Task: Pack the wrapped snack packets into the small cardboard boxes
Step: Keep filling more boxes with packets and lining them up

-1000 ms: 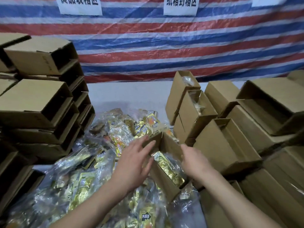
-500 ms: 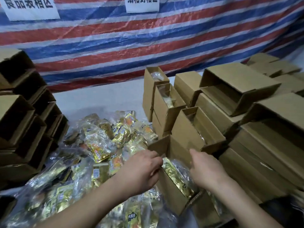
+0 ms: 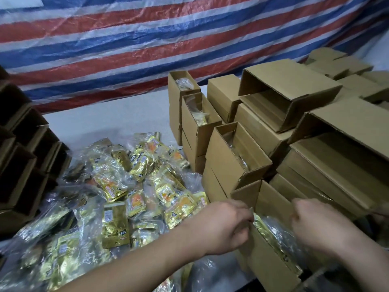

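The tarp (image 3: pixel 147 45) behind carries slanting stripes in 3 colours: red, blue and white. The cardboard boxes (image 3: pixel 237 157) are plain tan-brown. The snack packets (image 3: pixel 134 186) are shiny gold with orange patches, inside clear wrap. The counter (image 3: pixel 109 119) is pale grey-white.

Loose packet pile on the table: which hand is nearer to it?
Left. The left hand sits right beside the packet pile; the right hand is across the open box, farther off.

A red, white and blue striped tarpaulin (image 3: pixel 168 39) hangs as the back wall, creased and faintly glossy. Below it runs a pale grey desk (image 3: pixel 109 116), evenly lit.
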Motion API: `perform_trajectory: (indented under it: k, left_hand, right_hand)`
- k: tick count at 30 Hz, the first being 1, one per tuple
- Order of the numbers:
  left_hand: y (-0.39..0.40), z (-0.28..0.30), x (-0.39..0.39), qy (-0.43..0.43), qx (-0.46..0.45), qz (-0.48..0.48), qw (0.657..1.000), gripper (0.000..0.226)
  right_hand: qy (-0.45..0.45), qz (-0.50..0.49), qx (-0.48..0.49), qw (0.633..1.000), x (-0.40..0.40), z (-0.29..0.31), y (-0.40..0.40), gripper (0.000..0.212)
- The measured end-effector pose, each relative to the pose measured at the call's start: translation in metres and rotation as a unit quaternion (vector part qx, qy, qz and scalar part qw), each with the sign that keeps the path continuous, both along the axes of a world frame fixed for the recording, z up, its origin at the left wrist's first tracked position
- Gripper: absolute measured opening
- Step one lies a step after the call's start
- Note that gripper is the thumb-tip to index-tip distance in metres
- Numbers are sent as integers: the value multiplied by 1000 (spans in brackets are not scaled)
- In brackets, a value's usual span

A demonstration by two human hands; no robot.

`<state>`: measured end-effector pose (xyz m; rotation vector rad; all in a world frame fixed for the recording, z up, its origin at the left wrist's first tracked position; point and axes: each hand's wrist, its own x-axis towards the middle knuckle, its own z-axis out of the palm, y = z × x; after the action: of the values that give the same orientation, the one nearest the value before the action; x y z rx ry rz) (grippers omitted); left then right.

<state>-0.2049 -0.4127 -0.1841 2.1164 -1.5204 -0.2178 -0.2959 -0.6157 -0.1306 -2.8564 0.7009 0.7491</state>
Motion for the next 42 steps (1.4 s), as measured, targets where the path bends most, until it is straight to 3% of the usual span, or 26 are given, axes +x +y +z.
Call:
perform_trajectory:
  k: [5,11,25,35,42]
  left_hand:
    - [-32,4,7,6,-11,-11,1000,21]
    - [-51,3,28,11,15,-18,1000,22]
    - [-59,3,35,-12,7,-23,1000,20]
    - [-63,2,33,-1,59,-1,998,26]
    - [-65,-1,28,-6,68,4,998,32]
  right_hand:
    - [-9,-21,-31,999,0,4,-15,32]
    - [-51,-28,-54,997,9,-11,-19,38]
    - [-126,-39,-44,990,16,-38,-34,37]
    - [-143,-57,-53,987,17,-58,-39,35]
    - [-184,-42,-44,981,13,-58,-39,19]
